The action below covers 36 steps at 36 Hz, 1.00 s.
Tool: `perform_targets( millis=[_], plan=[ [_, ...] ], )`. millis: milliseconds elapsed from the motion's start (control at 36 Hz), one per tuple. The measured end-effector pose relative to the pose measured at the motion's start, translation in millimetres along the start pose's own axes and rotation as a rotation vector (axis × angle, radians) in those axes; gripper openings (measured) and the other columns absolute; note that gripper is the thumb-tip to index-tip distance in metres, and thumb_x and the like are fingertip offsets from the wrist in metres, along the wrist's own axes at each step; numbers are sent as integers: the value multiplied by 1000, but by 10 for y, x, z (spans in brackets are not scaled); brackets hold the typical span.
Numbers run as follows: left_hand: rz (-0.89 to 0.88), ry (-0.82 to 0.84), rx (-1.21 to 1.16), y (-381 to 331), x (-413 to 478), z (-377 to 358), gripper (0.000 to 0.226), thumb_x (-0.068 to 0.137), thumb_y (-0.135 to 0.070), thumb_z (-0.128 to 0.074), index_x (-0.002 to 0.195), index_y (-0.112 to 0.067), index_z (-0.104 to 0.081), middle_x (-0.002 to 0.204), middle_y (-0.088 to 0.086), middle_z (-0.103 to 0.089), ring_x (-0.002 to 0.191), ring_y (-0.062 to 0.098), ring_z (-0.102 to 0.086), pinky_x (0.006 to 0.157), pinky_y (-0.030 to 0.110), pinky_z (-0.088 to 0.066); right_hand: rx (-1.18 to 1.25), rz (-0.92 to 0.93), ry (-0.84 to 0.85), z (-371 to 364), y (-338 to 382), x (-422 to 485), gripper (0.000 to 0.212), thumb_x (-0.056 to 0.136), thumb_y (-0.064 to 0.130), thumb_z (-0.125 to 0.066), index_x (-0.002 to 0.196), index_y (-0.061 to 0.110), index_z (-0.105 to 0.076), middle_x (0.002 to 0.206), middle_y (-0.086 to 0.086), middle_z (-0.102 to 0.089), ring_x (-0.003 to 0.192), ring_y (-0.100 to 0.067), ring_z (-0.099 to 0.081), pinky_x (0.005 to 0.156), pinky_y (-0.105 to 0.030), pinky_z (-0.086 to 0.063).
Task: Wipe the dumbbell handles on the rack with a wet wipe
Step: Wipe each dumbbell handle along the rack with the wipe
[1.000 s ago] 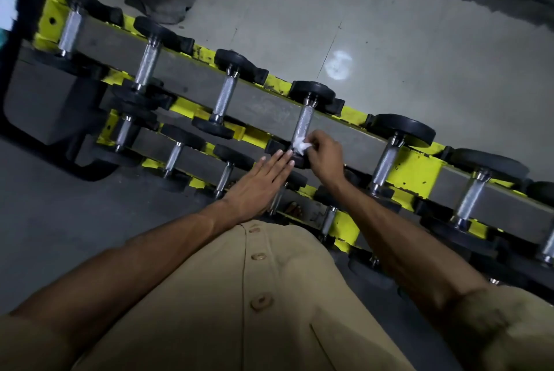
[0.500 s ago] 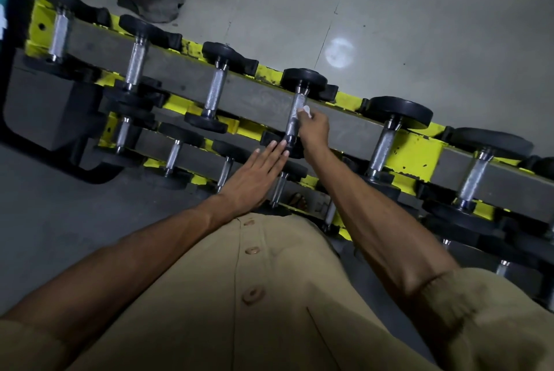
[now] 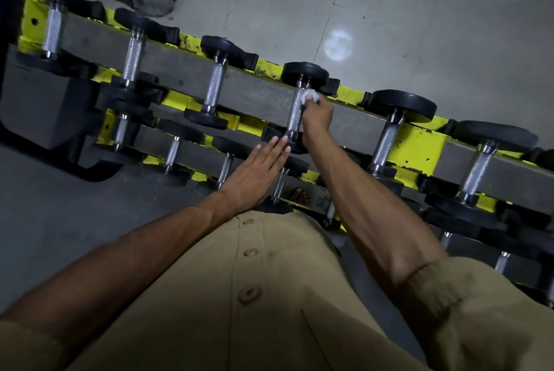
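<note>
Wiping dumbbell handle (image 3: 295, 114), grey concrete floor (image 3: 419, 25)

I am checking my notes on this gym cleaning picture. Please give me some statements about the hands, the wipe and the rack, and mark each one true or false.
1. The right hand holds the wet wipe against a dumbbell handle on the upper row. True.
2. The left hand grips a dumbbell handle. False: its fingers are straight, with the fingertips on the black near-end weight of that same dumbbell.
3. The wipe is near the far end of the handle. True.
4. The rack is painted red. False: it is yellow.
5. The dumbbell being wiped is lifted off the rack. False: it rests on the rack.
</note>
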<state>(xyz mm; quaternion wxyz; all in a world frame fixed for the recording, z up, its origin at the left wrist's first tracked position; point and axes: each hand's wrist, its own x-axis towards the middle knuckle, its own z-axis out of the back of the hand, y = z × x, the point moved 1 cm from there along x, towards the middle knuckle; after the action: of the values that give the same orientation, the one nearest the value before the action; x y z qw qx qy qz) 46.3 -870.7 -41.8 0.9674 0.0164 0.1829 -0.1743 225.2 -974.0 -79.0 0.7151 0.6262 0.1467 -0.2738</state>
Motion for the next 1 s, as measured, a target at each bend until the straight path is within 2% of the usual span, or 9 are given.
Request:
perform_targets(
  millis=[111, 250, 361, 472, 639, 722, 806, 917, 1000],
  plan=[
    [-5, 2, 10, -8, 1, 3, 84, 100, -10, -39, 161, 0, 18, 169, 23, 25, 159, 38, 14, 129, 52, -15, 74, -35, -81, -9, 170, 213, 33, 96, 11, -64, 64, 18, -64, 61, 8, -61, 58, -8, -49, 64, -25, -41],
    [-1, -1, 17, 3, -14, -9, 83, 104, -15, -40, 161, 1, 19, 168, 24, 27, 159, 39, 15, 130, 52, -14, 28, -10, -65, -40, 4, 44, 17, 100, 20, -60, 97, 11, -74, 97, -3, -75, 82, -12, -62, 72, -22, -44],
    [1, -2, 9, 49, -22, -5, 90, 103, -20, -47, 161, 1, 19, 168, 24, 27, 159, 39, 15, 129, 52, -15, 17, -86, -13, -9, -63, 100, 16, 99, 23, -63, 89, 15, -73, 82, 3, -70, 77, -14, -62, 78, -35, -54],
    [-14, 6, -3, 6, -6, 28, 83, 102, -15, -38, 162, 1, 16, 169, 24, 25, 159, 39, 14, 130, 52, -15, 17, -42, -79, -39, 170, 186, 31, 98, 20, -62, 68, 17, -67, 70, 3, -67, 68, -13, -58, 68, -27, -46],
    [-15, -7, 0, 21, -3, 0, 83, 100, -20, -38, 162, 2, 14, 169, 26, 23, 160, 40, 12, 129, 52, -17, -237, 151, -80, 5, -29, -292, 23, 101, 20, -57, 110, 7, -73, 104, -10, -74, 93, -21, -66, 78, -28, -50],
    [-18, -1, -4, 59, -20, -6, 86, 100, -21, -39, 162, 2, 15, 169, 25, 23, 159, 40, 13, 129, 52, -17, -382, 181, 26, 158, -228, -444, 25, 102, 20, -53, 99, 8, -74, 94, -8, -73, 83, -21, -65, 65, -27, -40],
    [-31, -9, -17, 82, -25, -12, 87, 100, -20, -41, 161, 1, 17, 168, 24, 26, 159, 39, 16, 129, 53, -16, -455, 112, 90, 259, -183, -317, 21, 98, 18, -57, 100, 9, -76, 95, -7, -75, 85, -22, -67, 69, -30, -48],
    [-47, -15, -5, 69, -3, -12, 91, 100, -21, -46, 161, 0, 17, 168, 23, 27, 159, 39, 16, 129, 52, -16, -391, 68, 36, 192, 75, -32, 31, 93, 15, -59, 64, 18, -70, 73, 4, -70, 73, -14, -63, 70, -26, -49],
    [-40, -6, 0, 67, 6, 6, 93, 100, -24, -49, 162, 1, 16, 168, 24, 26, 159, 39, 16, 129, 52, -16, -320, 75, -74, 41, 320, 104, 39, 93, 14, -60, 54, 20, -61, 64, 6, -61, 67, -14, -54, 65, -26, -41]
  ],
)
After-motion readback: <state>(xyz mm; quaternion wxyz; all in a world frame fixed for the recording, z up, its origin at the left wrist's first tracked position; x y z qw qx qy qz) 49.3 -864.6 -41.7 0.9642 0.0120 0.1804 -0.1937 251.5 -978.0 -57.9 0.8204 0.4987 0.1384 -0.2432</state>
